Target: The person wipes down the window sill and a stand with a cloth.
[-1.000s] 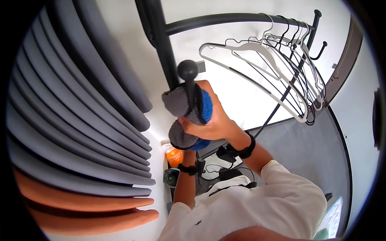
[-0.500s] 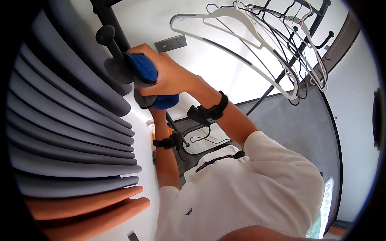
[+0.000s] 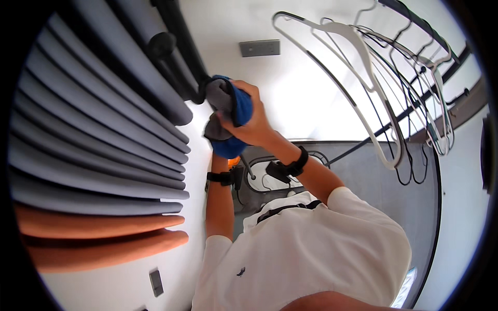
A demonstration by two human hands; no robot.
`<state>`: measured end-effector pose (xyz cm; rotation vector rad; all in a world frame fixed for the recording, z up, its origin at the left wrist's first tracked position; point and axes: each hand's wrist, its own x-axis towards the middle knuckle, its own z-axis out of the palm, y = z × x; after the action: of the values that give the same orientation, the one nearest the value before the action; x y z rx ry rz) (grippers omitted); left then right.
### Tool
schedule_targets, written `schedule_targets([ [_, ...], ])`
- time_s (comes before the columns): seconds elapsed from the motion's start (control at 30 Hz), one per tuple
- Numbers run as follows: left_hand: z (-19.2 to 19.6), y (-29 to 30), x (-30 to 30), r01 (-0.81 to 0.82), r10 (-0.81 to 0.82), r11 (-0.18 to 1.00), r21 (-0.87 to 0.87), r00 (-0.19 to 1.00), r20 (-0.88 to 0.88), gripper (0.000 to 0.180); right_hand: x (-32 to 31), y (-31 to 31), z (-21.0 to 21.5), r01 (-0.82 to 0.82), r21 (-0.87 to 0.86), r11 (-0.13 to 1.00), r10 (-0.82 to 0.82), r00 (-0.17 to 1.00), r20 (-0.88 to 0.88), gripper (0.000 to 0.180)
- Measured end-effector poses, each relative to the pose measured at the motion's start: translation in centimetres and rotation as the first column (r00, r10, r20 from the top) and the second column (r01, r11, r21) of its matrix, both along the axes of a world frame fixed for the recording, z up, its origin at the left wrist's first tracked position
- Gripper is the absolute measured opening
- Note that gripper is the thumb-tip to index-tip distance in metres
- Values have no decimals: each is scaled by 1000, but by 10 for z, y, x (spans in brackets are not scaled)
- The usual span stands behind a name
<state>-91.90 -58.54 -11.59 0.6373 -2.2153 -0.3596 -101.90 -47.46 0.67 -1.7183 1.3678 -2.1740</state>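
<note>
My right hand (image 3: 254, 122) is closed around a blue and grey cloth (image 3: 243, 106), fuzzy and bunched, beside the lower end of a black bar. The thumb presses into the grey side, and the other fingers go round the blue side. From below, my left forearm (image 3: 219, 212) reaches up to the same cloth. The left hand itself is hidden behind it, so its fingers do not show. The black rack bar (image 3: 187, 44) with a round knob (image 3: 162, 45) slants down from above, close to the cloth's left side.
Grey garments (image 3: 104, 140) and orange garments (image 3: 104, 225) hang in a row at the left. White and black hangers (image 3: 358, 46) hang from a dark rail at the upper right. A wall socket (image 3: 259, 48) and a framed mirror (image 3: 280, 176) lie beyond my hands.
The cloth was around the black bar and is now beside its end, with my right hand still closed on it. The view has shifted, so the hangers appear farther right.
</note>
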Motion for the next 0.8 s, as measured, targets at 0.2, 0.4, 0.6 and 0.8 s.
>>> schedule_targets([
  [0.2,19,11,16,2,-4,999,45,999,48,54,8,2,10,-73,42,996,68,990,121,68],
  [0.4,24,2,22,-26,23,996,89,999,30,56,29,-14,50,-230,-61,971,233,972,41,78],
  [0.6,22,16,20,-68,70,986,149,998,-6,58,25,-22,23,83,-132,988,-74,994,74,73],
  [0.8,33,52,55,-181,229,879,441,972,-57,61,59,-27,31,152,-213,965,-145,988,49,70],
])
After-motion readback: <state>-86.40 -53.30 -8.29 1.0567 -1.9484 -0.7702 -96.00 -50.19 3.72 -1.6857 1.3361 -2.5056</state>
